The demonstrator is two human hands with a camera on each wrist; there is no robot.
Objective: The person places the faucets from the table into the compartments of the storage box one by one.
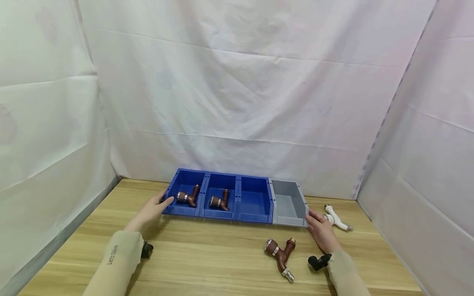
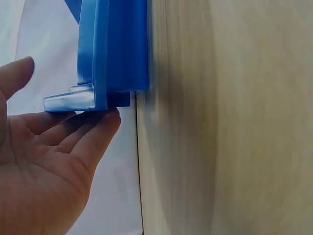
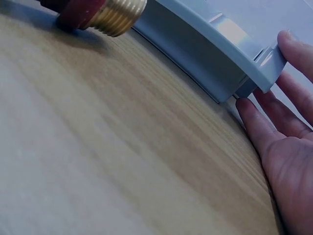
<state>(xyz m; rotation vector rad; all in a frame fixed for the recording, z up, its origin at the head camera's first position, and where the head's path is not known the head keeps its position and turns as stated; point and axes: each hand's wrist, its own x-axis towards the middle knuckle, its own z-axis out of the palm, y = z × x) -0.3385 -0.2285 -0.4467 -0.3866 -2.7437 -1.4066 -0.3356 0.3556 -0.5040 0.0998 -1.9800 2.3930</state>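
Observation:
A row of joined bins stands at the back of the table: several blue bins (image 1: 255,218) and, at the right end, a grey bin (image 1: 289,221). My left hand (image 1: 149,211) touches the left end of the row; in the left wrist view its fingers lie against the blue side, thumb apart. At the other end my right hand (image 1: 323,232) touches the grey bin's side with extended fingers, its thumb near the top corner. A brown faucet (image 1: 191,199) lies in the leftmost bin, and a second brown faucet (image 1: 221,202) in the bin beside it.
Another brown faucet (image 1: 282,257) with a brass thread lies on the wooden table (image 1: 207,263), in front of the grey bin. Behind my right hand lies a white faucet (image 1: 336,218). White cloth (image 1: 237,90) hangs behind the row and on both sides.

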